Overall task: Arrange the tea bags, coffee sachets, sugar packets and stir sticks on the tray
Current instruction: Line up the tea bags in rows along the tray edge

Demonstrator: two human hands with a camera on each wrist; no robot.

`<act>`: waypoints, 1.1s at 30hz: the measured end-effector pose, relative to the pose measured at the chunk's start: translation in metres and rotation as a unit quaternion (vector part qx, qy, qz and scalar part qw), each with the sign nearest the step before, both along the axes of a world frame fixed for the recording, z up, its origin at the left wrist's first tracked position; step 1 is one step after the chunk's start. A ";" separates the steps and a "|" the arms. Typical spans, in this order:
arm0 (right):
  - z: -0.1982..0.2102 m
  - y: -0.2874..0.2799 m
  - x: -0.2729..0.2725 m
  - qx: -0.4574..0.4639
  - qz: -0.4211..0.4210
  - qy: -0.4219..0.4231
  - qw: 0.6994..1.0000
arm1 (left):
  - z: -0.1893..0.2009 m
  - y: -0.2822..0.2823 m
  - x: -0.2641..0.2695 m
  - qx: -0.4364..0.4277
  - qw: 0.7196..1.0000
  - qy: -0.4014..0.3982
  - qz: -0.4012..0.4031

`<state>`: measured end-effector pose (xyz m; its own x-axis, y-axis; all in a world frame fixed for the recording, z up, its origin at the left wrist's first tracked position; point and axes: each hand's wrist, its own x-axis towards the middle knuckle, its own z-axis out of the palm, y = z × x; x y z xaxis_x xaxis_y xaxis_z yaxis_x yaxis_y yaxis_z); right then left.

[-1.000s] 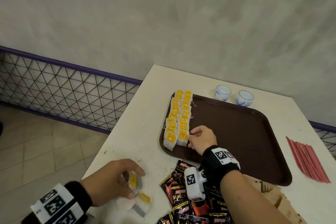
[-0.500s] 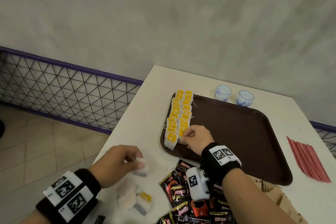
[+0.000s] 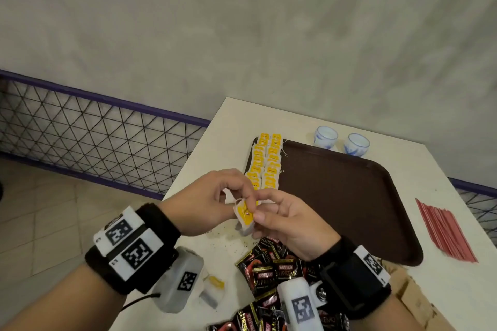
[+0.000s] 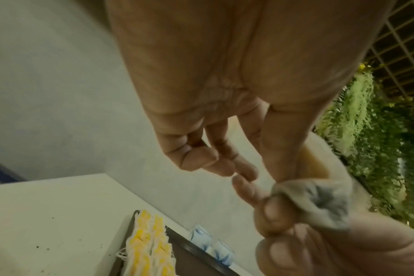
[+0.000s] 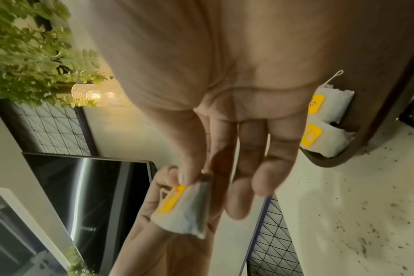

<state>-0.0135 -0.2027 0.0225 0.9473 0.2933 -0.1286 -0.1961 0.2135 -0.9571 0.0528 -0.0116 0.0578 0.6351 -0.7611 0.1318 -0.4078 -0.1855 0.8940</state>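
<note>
Head view showed your left hand (image 3: 207, 203) and right hand (image 3: 285, 219) had met above the surface (image 3: 231, 121), both pinching one tea bag (image 3: 246, 216) beside the tray (image 3: 349, 196); placing it came next

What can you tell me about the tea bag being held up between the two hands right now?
The tea bag is a small white paper pouch, greyish where its dark filling shows through, with a yellow tag lying against one face and a thin white string looped near its top. It is held in the air above the table, just short of the tray's near left corner. The left hand and the right hand both pinch it with fingertips. It looks slightly crumpled and hangs tilted.
</note>
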 end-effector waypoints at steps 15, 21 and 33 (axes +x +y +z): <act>-0.019 -0.022 0.003 -0.151 -0.170 0.061 0.972 | -0.069 0.062 -0.034 0.295 0.955 0.029 0.013; -0.029 -0.045 0.011 -0.164 -0.248 0.087 0.951 | -0.094 0.053 -0.036 0.380 0.921 -0.086 0.030; -0.056 -0.043 0.052 -0.396 -0.263 0.131 0.870 | -0.081 0.063 -0.019 0.262 0.959 0.003 0.104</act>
